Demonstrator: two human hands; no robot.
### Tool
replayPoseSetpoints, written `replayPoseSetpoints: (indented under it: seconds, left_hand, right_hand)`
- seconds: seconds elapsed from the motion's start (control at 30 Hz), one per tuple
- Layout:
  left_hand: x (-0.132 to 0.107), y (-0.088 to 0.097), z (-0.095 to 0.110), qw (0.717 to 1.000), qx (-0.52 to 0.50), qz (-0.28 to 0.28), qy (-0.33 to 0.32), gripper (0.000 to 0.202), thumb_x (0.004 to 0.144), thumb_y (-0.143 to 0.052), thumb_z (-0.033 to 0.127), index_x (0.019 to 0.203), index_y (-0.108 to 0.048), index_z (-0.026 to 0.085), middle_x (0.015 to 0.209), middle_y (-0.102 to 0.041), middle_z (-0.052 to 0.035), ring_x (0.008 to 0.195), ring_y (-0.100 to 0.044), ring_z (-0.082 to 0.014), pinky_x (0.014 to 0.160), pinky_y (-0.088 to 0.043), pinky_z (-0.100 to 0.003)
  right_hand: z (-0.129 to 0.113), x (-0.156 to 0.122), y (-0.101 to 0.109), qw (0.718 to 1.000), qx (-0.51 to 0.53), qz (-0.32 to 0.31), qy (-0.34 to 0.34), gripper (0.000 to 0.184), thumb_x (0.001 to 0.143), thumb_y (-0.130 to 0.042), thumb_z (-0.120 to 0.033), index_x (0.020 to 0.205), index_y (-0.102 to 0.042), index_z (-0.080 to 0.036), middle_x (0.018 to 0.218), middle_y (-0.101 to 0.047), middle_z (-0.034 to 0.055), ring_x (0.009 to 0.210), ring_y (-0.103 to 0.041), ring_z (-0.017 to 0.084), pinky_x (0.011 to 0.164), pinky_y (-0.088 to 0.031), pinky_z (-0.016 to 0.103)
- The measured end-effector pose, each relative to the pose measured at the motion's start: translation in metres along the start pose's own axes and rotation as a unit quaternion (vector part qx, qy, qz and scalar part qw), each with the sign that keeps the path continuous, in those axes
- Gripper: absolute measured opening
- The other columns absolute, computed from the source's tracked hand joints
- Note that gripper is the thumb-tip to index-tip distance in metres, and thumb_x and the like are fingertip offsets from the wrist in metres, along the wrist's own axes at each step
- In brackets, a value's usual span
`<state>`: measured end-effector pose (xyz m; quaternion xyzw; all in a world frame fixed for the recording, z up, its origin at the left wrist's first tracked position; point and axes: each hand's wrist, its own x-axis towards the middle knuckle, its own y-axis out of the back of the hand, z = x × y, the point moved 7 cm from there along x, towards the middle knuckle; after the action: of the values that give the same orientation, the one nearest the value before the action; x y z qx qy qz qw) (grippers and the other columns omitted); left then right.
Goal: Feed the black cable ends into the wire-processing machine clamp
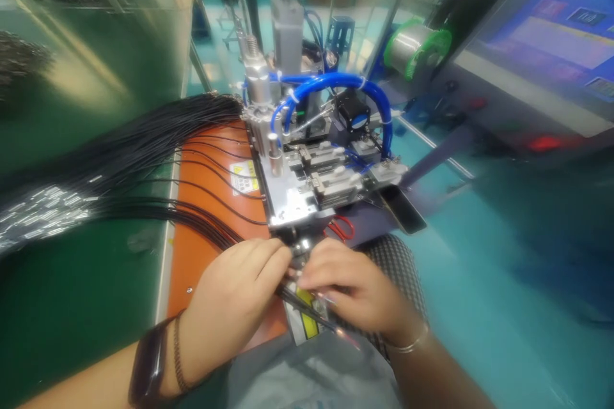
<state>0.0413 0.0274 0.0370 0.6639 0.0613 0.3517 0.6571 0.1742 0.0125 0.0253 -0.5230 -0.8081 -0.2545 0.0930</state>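
Observation:
My left hand (244, 287) is closed over a bundle of thin black cables (206, 220). The cable ends (311, 313) come out below its fingers, with reddish tips pointing toward my lap. My right hand (348, 284) is closed in a pinch close to the left fingertips. What its fingers hold is too small and blurred to make out. Between the hands sits a small metal fixture (301, 246) at the front of the machine (295, 201). Several single black cables run from the machine's left edge across the orange tabletop (215, 185).
A large heap of black cables (119, 134) with shiny ends hangs off to the left. Blue air hoses (336, 80) arch over the machine. A dark phone (403, 208) lies at its right, near red-handled pliers (340, 228). A green-rimmed wire spool (415, 49) stands behind.

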Motion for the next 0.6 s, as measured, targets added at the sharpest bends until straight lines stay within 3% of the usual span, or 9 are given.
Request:
replayPoseSetpoints:
  seconds: [0.13,0.2,0.3,0.4,0.5,0.6]
  left_hand:
    - [0.004,-0.003,0.001,0.999,0.017,-0.027,-0.006,0.013,0.084,-0.045,0.009,0.087,-0.055,0.016,0.086,-0.059,-0.0055,0.077,-0.049,-0.0207,0.067,-0.041,-0.035]
    - [0.004,-0.004,0.002,0.999,0.020,-0.041,-0.008,0.010,0.082,-0.047,0.010,0.077,-0.051,0.018,0.079,-0.055,-0.0045,0.073,-0.046,-0.0209,0.063,-0.039,-0.035]
    - [0.003,-0.012,0.001,0.994,0.033,-0.108,0.014,0.010,0.079,-0.051,0.016,0.070,-0.048,0.020,0.072,-0.049,-0.0029,0.067,-0.043,-0.0210,0.058,-0.037,-0.036]
    - [0.002,-0.021,0.000,0.987,0.038,-0.152,0.035,0.007,0.079,-0.051,0.016,0.085,-0.055,0.018,0.076,-0.052,-0.0034,0.068,-0.046,-0.0205,0.058,-0.040,-0.036]
    - [0.004,-0.022,0.002,0.992,0.037,-0.119,0.019,0.038,0.080,-0.050,0.013,0.119,-0.050,0.014,0.101,-0.057,-0.0089,0.084,-0.051,-0.0212,0.069,-0.046,-0.036]
    - [0.005,-0.018,0.005,0.997,0.019,-0.076,-0.011,0.046,0.081,-0.051,0.014,0.127,-0.046,0.014,0.120,-0.055,-0.0117,0.100,-0.050,-0.0249,0.080,-0.046,-0.040]
  right_hand:
    - [0.010,-0.002,0.000,0.995,-0.072,-0.027,-0.057,0.036,0.085,-0.052,-0.005,0.114,-0.061,-0.023,0.107,-0.064,0.0041,0.101,-0.057,0.015,0.091,-0.046,0.032]
    - [0.015,-0.001,-0.002,0.988,-0.130,-0.016,-0.083,0.030,0.086,-0.056,-0.013,0.115,-0.061,-0.023,0.110,-0.062,0.0051,0.103,-0.054,0.016,0.093,-0.044,0.032]
    - [0.020,0.001,-0.006,0.973,-0.208,-0.006,-0.096,0.019,0.088,-0.057,-0.020,0.106,-0.064,-0.020,0.104,-0.062,0.0055,0.098,-0.052,0.018,0.090,-0.044,0.034]
    - [0.025,0.001,-0.001,0.961,-0.246,0.026,-0.122,0.012,0.088,-0.056,-0.020,0.096,-0.065,-0.018,0.094,-0.063,0.0046,0.091,-0.052,0.018,0.084,-0.044,0.034]
    - [0.025,-0.001,0.007,0.957,-0.251,0.068,-0.125,0.009,0.089,-0.056,-0.020,0.091,-0.064,-0.018,0.088,-0.063,0.0042,0.086,-0.053,0.018,0.081,-0.045,0.034]
    - [0.015,-0.001,0.010,0.961,-0.235,0.107,-0.095,0.008,0.089,-0.057,-0.021,0.087,-0.064,-0.018,0.085,-0.063,0.0037,0.083,-0.055,0.016,0.077,-0.046,0.032]
